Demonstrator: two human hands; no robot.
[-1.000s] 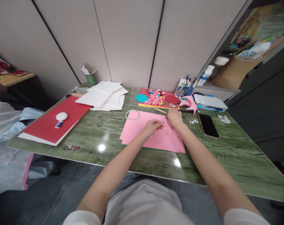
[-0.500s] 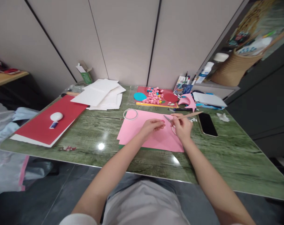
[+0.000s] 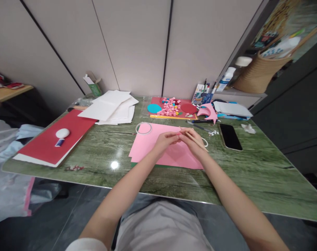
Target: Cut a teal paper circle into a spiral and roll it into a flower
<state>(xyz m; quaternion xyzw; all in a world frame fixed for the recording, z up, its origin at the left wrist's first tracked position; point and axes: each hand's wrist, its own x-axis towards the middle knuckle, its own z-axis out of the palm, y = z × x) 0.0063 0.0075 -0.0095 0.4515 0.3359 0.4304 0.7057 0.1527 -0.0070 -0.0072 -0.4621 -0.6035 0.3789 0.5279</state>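
Observation:
Over the pink paper sheet (image 3: pixel 145 148), my two hands meet at the fingertips. My left hand (image 3: pixel 165 142) pinches a small pink piece (image 3: pixel 179 134), possibly a little paper flower; its details are too small to tell. My right hand (image 3: pixel 193 139) is closed too, its fingertips touching the same pink piece, with a slim wooden stick (image 3: pixel 197 142) held across the palm. A white ring (image 3: pixel 205 142), perhaps tape, shows partly behind the right hand. Just beyond that hand a grey slender tool (image 3: pixel 200 127) lies on the table.
Small pink flowers (image 3: pixel 170 108) are heaped on a red sheet at the back. A tape ring (image 3: pixel 144 128) overlaps the pink paper's left corner. The phone (image 3: pixel 231 136) lies right, white sheets (image 3: pixel 110 106) back left, a red sheet (image 3: pixel 51 139) far left. Beside it is a person's clothing (image 3: pixel 10 188).
My right hand has moved left to meet the left hand at the pink piece. The grey tool has left its fingers and lies on the table; the wooden stick now points toward my wrist.

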